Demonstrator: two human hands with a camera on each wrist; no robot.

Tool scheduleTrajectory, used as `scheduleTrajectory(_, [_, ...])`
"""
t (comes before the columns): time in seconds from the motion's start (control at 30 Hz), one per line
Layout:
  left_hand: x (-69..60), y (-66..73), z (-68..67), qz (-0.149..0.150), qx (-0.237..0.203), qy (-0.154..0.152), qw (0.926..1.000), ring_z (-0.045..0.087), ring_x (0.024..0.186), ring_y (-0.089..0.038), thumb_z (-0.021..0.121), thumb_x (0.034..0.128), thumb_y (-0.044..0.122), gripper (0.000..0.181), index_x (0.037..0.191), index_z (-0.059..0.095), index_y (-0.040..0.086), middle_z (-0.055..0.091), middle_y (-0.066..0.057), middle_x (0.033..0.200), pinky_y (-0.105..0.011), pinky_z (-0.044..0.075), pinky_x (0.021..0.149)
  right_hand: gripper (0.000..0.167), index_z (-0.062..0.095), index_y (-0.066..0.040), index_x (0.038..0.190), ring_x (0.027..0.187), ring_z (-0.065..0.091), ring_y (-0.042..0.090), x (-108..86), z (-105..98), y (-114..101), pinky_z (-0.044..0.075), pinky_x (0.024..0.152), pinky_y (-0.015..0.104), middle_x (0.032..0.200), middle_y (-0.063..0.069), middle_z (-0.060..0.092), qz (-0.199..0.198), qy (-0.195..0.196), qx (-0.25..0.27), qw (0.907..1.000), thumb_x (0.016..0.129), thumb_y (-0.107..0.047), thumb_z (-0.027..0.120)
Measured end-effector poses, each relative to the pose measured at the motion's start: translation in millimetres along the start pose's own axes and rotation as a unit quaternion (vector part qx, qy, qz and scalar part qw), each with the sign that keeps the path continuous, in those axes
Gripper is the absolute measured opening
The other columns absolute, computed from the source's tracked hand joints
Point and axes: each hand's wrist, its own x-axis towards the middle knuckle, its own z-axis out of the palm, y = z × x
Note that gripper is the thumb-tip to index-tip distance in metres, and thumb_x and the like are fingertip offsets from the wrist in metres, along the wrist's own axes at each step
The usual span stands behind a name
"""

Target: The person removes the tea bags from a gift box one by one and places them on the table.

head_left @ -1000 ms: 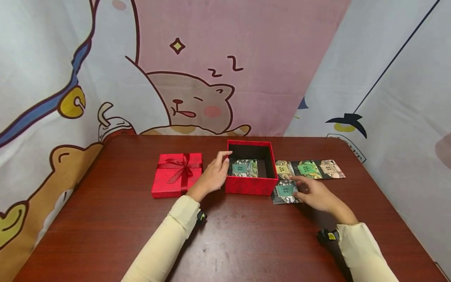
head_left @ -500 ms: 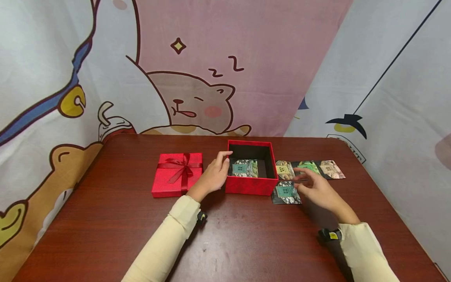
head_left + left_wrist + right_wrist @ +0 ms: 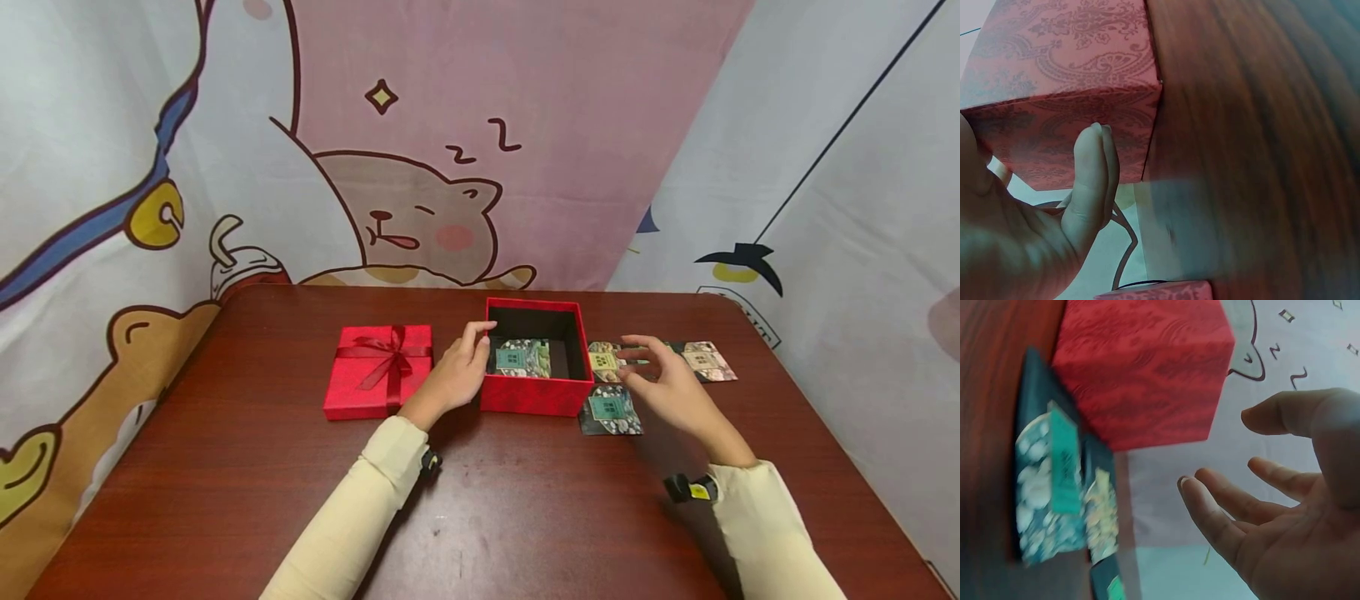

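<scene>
My left hand grips the left wall of an open red gift box, with fingertips at its rim. In the left wrist view, two of its fingers lie along the box's outer side. Inside the box lies a flat dark packet with a teal label. Right of the box, my right hand hovers with parted fingers, holding nothing. Below it, a teal-labelled packet lies near the box's front corner. Behind that are a yellow-labelled packet, a green-labelled one mostly hidden by the hand, and a beige-labelled packet.
A red lid with a ribbon bow lies left of the box on the dark wooden table. A cartoon-printed cloth hangs close behind the table's back edge.
My right hand has drawn off the front teal-labelled packet, rising and moving back over the rear row. The packet stays on the table. My left hand and the box have not moved.
</scene>
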Motion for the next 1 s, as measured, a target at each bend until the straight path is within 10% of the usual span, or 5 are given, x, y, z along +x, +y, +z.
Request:
scheduleTrajectory(0.67, [0.6, -0.5, 0.1, -0.005, 0.004, -0.003, 1.0000, 0.050, 0.125, -0.030, 0.030, 0.1079, 0.038, 0.043, 0.150, 0.032, 0.028, 0.057, -0.012, 0.112, -0.054, 0.042, 0.099, 0.052, 0.047, -0.005, 0.144, 0.113, 0.062, 0.039, 26.3, 15, -55, 0.050, 0.074, 0.020, 0.131, 0.023, 0.059, -0.033, 0.026, -0.002, 0.9991, 0.094, -0.006, 0.062])
scheduleTrajectory(1.0, [1.0, -2.0, 1.5, -0.001, 0.007, 0.000, 1.0000, 0.053, 0.121, -0.030, 0.030, 0.1079, 0.038, 0.043, 0.150, 0.032, 0.026, 0.056, -0.012, 0.108, -0.052, 0.043, 0.097, 0.052, 0.047, -0.006, 0.144, 0.114, 0.062, 0.037, 41.5, 39, -79, 0.053, 0.084, 0.052, 0.132, 0.020, 0.058, -0.005, 0.016, 0.013, 0.9998, 0.095, -0.008, 0.061])
